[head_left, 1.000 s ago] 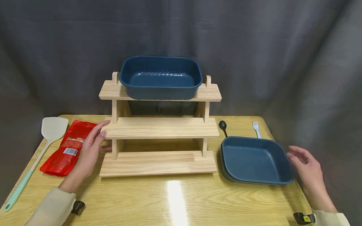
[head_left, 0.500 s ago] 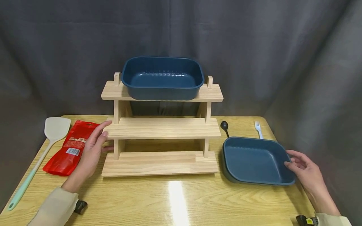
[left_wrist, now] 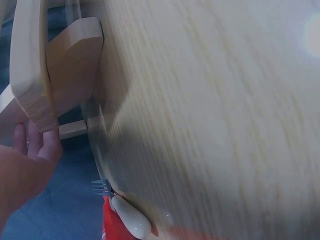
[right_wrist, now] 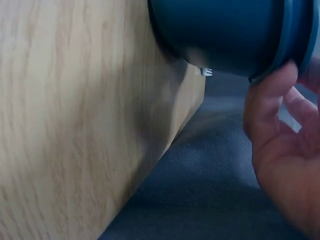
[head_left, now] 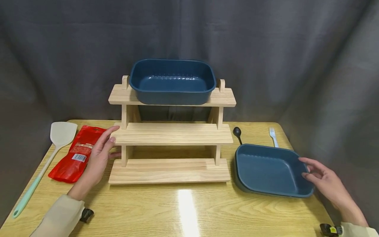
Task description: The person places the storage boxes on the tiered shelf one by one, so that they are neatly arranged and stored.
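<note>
A three-tier wooden display rack stands on the table, a deep blue rectangular bin on its top tier. My left hand grips the left end of the middle tier, thumb at the front and fingers at its upper and back side. Right of the rack sits a second blue bin; the right wrist view shows two rims close together, one bin nested in another. My right hand pinches the rim at its right end with thumb and fingers. The fingers beyond the rim are partly hidden in the right wrist view.
Left of the rack lie a red pouch and a spatula with a mint handle. A fork with a white handle shows beside the pouch. Behind the right bin lie a black spoon and a pale fork. Grey curtain surrounds the table.
My right hand has come in from beside the right bin to its rim. The bin's right end has shifted slightly toward me. My left hand has stayed on the rack.
</note>
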`<state>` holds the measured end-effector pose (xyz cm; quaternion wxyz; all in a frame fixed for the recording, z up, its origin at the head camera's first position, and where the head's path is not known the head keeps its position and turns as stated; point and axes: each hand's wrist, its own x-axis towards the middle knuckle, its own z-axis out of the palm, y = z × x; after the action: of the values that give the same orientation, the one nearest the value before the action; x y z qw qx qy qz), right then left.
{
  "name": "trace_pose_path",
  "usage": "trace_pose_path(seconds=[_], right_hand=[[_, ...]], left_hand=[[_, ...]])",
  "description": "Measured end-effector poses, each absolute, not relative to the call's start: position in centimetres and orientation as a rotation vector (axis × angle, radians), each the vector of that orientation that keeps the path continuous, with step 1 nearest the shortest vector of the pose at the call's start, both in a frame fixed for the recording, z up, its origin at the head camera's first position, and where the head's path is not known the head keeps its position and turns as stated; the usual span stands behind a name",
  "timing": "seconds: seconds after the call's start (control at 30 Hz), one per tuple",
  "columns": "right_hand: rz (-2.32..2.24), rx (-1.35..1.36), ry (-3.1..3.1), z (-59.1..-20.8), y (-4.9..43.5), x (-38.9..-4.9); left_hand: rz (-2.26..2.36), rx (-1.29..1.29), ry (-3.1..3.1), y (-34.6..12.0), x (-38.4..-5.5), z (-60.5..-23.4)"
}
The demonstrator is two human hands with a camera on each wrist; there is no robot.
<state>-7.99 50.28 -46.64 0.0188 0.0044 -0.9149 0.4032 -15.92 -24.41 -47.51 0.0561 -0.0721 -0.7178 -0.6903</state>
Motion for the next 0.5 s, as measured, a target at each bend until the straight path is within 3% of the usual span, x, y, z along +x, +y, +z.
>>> trace_pose_path(seconds=[0.23, 0.5], right_hand=[[1.307, 0.128, -2.806, -46.86, 50.52, -8.26], [1.258, 0.033, -2.856, -46.38, 50.7, -8.22]], left_hand=[[-2.09, -0.209, -2.176, -24.45, -15.93, -47.62], [-2.083, -0.209, -2.185, -24.42, -16.05, -47.67]])
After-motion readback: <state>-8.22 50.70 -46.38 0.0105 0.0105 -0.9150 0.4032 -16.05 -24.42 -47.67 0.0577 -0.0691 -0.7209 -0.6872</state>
